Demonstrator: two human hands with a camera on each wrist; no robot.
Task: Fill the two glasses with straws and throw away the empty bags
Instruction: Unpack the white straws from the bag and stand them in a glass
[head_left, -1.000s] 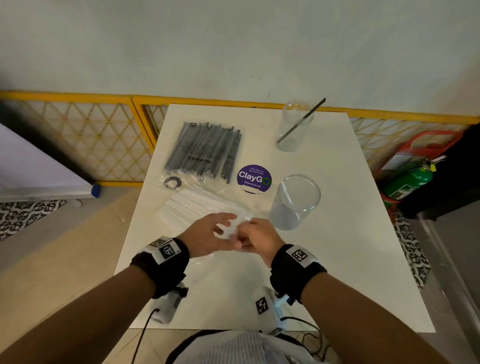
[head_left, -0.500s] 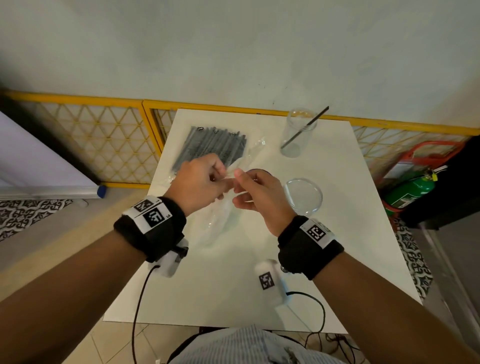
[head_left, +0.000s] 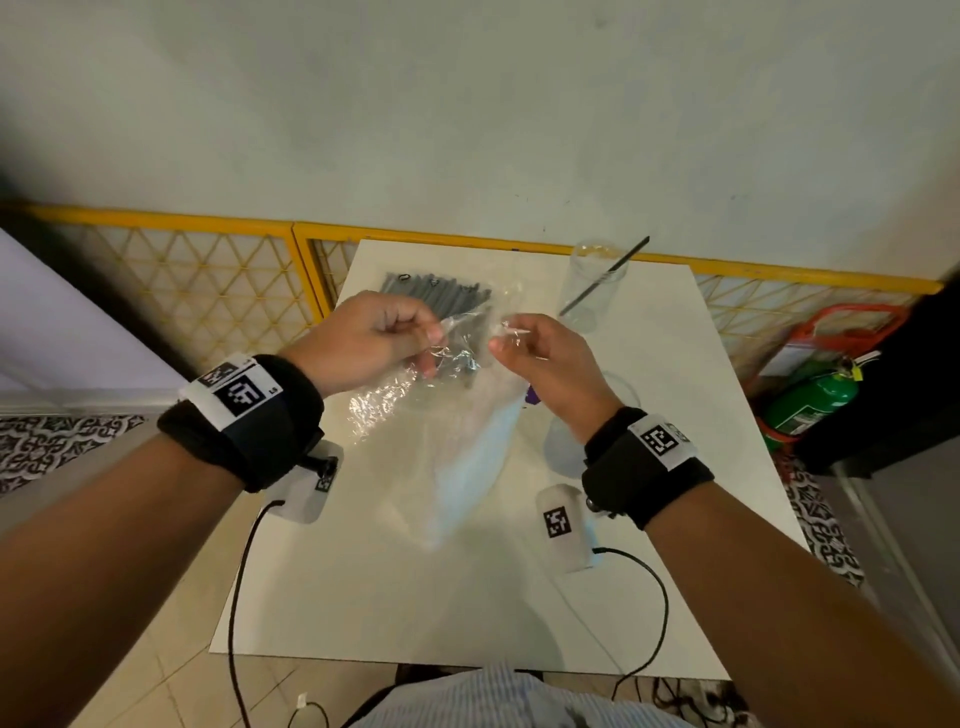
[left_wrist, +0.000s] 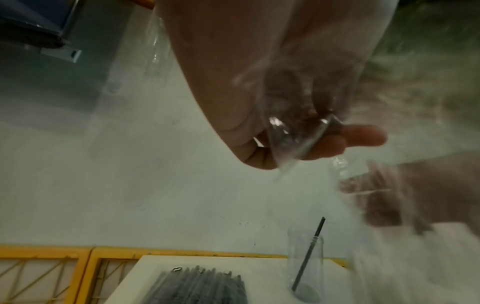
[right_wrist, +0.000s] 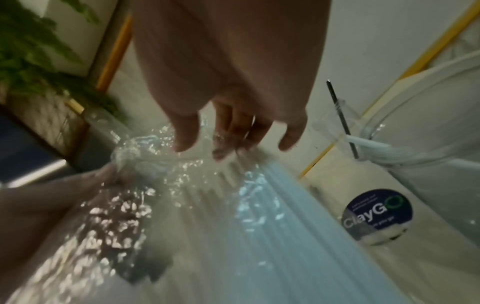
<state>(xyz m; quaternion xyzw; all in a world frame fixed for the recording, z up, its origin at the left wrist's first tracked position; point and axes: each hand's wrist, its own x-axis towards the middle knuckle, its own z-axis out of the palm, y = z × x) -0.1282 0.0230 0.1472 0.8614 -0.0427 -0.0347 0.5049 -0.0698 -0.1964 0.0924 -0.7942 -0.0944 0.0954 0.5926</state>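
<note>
A clear bag of white straws hangs over the white table, held up by both hands. My left hand pinches one side of its top edge and my right hand pinches the other. In the left wrist view the left hand grips crumpled plastic. The right wrist view shows the right hand at the bag. A bag of black straws lies at the back. The far glass holds one black straw. The near glass is partly hidden by my right wrist.
A purple round sticker lies on the table beside the near glass. A yellow lattice fence runs behind the table. A green fire extinguisher stands on the floor at the right. Cables trail from both wrist cameras.
Both hands have lifted the bag of white straws off the table and raised it. They have moved apart at its top edge.
</note>
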